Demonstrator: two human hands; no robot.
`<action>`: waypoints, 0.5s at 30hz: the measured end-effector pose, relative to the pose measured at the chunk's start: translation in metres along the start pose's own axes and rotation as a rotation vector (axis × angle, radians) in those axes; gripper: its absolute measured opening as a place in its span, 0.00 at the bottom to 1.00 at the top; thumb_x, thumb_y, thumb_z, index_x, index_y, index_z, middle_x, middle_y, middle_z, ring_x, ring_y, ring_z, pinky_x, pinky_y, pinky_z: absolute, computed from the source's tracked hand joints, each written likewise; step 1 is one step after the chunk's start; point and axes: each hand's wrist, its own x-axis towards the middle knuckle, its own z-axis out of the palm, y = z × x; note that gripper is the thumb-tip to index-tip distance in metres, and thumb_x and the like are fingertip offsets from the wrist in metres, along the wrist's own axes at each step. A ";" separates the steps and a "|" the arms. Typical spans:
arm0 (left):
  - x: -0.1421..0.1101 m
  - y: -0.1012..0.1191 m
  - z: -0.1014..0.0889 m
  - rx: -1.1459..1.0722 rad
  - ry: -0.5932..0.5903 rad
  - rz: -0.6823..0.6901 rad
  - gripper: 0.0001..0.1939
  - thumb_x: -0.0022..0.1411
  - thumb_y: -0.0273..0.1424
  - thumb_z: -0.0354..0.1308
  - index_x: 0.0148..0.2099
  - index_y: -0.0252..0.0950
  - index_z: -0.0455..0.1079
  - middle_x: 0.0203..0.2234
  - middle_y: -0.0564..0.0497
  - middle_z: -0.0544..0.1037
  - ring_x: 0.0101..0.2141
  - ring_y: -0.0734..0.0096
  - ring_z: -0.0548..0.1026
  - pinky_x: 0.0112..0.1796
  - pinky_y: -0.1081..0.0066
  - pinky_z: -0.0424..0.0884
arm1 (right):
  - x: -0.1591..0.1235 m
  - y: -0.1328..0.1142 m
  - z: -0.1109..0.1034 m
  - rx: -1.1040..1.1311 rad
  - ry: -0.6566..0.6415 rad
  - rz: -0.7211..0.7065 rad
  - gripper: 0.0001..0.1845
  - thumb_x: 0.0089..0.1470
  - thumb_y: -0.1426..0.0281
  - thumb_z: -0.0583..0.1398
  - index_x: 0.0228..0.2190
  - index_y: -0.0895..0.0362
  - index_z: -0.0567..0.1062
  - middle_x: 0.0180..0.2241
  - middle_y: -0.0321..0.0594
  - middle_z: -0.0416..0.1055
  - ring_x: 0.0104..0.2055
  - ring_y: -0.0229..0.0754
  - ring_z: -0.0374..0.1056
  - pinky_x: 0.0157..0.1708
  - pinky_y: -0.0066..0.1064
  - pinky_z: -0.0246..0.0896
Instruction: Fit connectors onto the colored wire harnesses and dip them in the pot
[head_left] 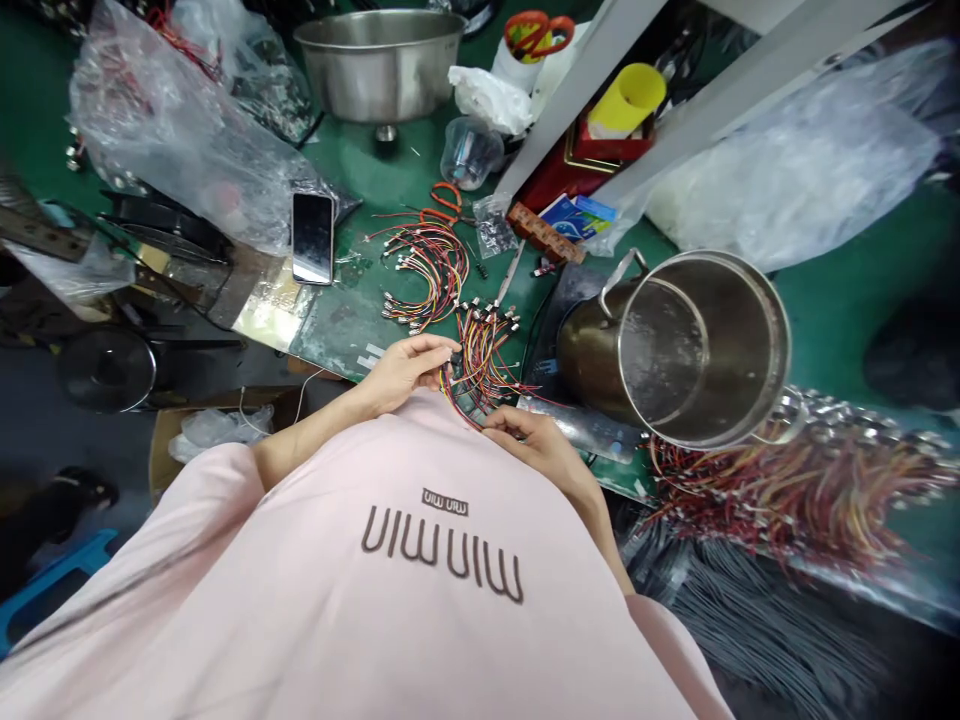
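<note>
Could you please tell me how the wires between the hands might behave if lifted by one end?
The wires would probably flop, as they look thin and curved. With only a few strands showing, they should feel light.

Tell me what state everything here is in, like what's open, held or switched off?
Left hand: fingers closed on wire harness
Right hand: fingers pinching the same harness
Smartphone: face up, screen looks dark
Metal pot: unlidded
Steel basin: unlidded
Curved wire bundle: lying on the green worktop
Cardboard box: open, plastic bag inside
</note>
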 end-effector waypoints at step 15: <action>-0.005 -0.002 0.007 0.030 -0.066 0.046 0.16 0.46 0.34 0.70 0.37 0.33 0.73 0.30 0.51 0.79 0.27 0.77 0.75 0.32 0.73 0.71 | 0.030 -0.025 0.027 0.354 0.247 -0.072 0.09 0.55 0.63 0.58 0.33 0.56 0.70 0.22 0.31 0.68 0.21 0.32 0.63 0.22 0.25 0.60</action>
